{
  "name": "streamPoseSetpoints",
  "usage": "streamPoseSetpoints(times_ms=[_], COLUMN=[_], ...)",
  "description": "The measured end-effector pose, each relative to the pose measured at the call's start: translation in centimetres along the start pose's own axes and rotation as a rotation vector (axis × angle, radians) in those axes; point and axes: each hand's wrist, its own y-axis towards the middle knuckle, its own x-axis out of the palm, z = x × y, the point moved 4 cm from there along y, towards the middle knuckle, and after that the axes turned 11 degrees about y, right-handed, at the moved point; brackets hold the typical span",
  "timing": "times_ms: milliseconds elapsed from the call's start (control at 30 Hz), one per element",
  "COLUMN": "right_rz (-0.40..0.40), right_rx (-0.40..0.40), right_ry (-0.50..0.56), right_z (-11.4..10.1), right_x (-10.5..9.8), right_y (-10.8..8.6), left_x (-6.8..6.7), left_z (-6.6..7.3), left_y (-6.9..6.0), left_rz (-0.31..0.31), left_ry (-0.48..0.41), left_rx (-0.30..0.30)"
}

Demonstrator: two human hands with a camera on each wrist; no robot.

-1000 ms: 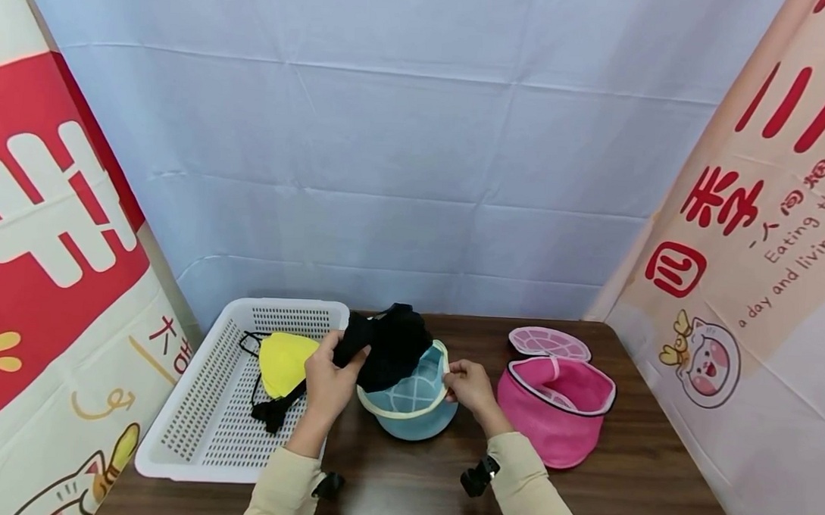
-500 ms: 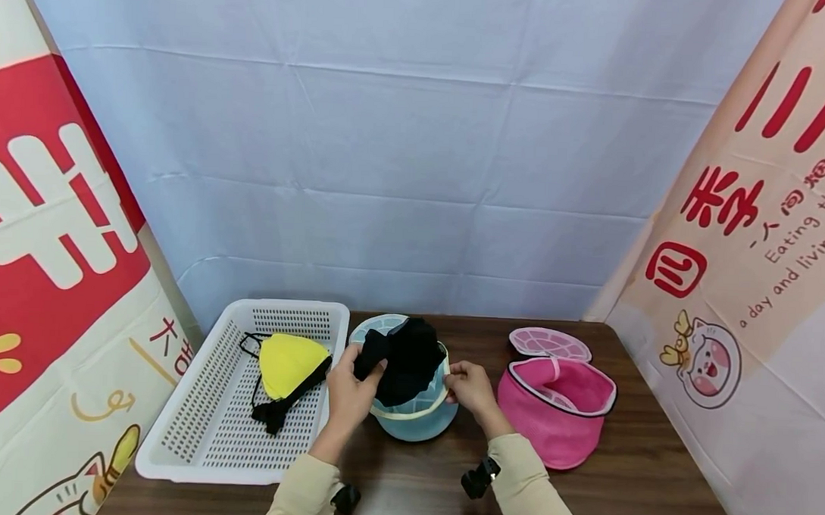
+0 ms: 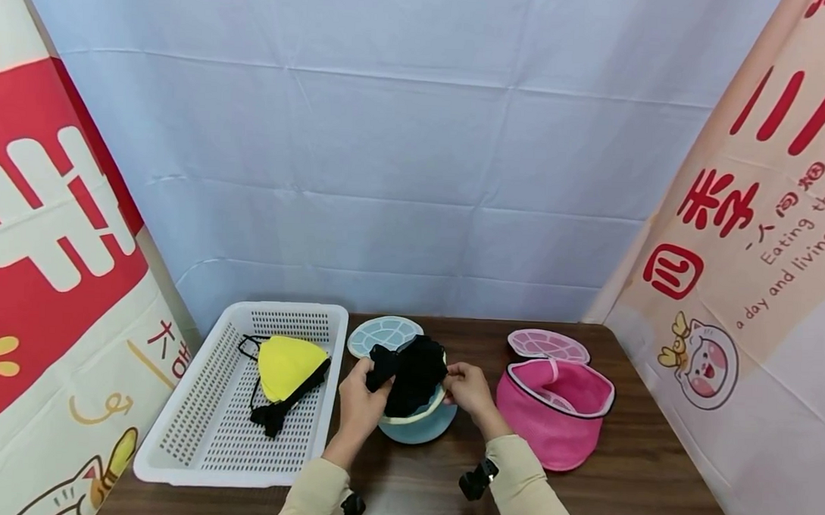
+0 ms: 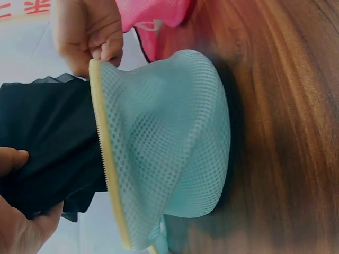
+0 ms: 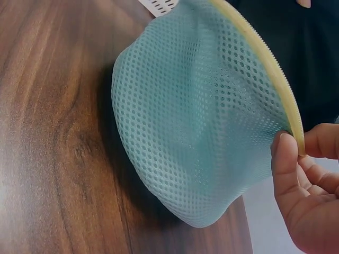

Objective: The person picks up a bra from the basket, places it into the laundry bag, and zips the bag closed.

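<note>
A light blue mesh laundry bag (image 3: 420,430) stands on the table, its mouth edged by a yellow zipper (image 4: 108,169). Its patterned lid (image 3: 385,334) is folded back behind it. My left hand (image 3: 362,407) pinches a black cloth garment (image 3: 417,367) between thumb and fingers, over the bag's mouth. In the left wrist view, part of the garment passes behind the zipper edge, so its lower end is hidden. My right hand (image 5: 310,182) pinches the zipper rim between thumb and fingers, on the bag's right side. What kind of garment it is cannot be told.
On the left stands a white perforated plastic basket (image 3: 175,408) with a yellow and black bra-like garment (image 3: 289,367) inside. A pink mesh laundry bag (image 3: 549,436) with its lid (image 3: 549,346) folded back is on the right. A pale curtain (image 3: 402,174) hangs behind the table.
My left hand has carried the black garment rightward and down into the blue bag's mouth, uncovering the blue lid behind. The right hand keeps its hold on the rim.
</note>
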Motion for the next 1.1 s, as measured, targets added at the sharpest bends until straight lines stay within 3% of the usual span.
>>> streamPoseSetpoints(times_ms=[433, 700, 1100], right_rz=[-0.011, -0.038, -0.068], right_rx=[0.033, 0.008, 0.001], right_ry=[0.034, 0.028, 0.038], right_z=[0.1, -2.6, -3.4], right_x=[-0.1, 0.5, 0.6], right_y=[0.0, -1.7, -2.0], left_x=[1.4, 1.8, 2.7], left_z=[-0.7, -0.6, -0.4], left_y=[-0.2, -0.3, -0.2], left_rz=[-0.002, 0.006, -0.032], left_ry=[0.042, 0.063, 0.165], left_rx=[0.041, 0.093, 0.230])
